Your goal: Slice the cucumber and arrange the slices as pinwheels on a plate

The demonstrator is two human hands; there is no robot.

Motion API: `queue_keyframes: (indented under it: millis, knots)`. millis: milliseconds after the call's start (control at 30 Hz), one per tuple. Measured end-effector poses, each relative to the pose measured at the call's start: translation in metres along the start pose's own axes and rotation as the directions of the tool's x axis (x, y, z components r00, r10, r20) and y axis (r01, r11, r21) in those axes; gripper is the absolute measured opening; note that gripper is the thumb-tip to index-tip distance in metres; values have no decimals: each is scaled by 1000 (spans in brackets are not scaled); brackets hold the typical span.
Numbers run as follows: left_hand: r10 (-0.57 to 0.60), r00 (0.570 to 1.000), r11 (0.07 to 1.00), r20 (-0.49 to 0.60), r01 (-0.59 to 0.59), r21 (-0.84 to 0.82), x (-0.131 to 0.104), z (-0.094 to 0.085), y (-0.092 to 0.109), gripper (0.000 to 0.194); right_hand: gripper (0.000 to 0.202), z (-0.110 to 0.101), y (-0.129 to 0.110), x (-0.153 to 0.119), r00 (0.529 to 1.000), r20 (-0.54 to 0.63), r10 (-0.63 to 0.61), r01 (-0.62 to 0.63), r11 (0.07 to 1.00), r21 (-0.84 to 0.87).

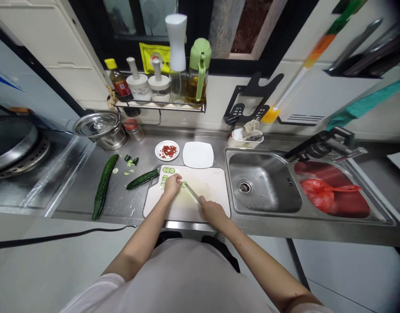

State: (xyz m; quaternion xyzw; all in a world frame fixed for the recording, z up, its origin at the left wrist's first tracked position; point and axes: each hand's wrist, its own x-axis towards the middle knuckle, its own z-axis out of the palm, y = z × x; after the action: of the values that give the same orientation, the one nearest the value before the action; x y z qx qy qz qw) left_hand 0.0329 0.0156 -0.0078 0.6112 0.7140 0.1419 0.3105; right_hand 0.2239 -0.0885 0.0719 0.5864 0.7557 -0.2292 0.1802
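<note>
- A dark pan [14, 141] stands at the far left.
- A whole cucumber [104, 189] lies on the worktop [72, 187] below a lidded steel pot [110, 138].
- A yellow-capped bottle [120, 82] bears a red label, its print too small to read.
- A cut cucumber [143, 179] lies beside the cutting board [216, 191], pointing toward its handle.
- A yellow packet [147, 53] has markings I cannot read.
- Cucumber slices [168, 170] sit at the board's upper left.
- The left hand [172, 186] reaches over the board, fingers bent and close together; whether they grip anything I cannot tell.
- Beside them, one slice [184, 184] meets the tip of a knife [193, 194].
- The right hand [214, 213] slants in, fingers wrapped round the knife's handle.
- Further right, a sink [265, 182], then a red bag [319, 195].
</note>
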Motion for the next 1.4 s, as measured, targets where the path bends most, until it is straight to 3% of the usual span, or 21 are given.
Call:
queue_keyframes:
  millis: [900, 1400]
  knots:
    - [-11, 1000, 999, 15, 12, -30, 5, 0, -3, 19, 35, -12, -5, 8, 999, 39, -22, 23, 1000, -13]
    - [-21, 999, 999, 28, 21, -30, 6, -2, -1, 17, 36, -7, -8, 13, 1000, 25, -17, 17, 1000, -6]
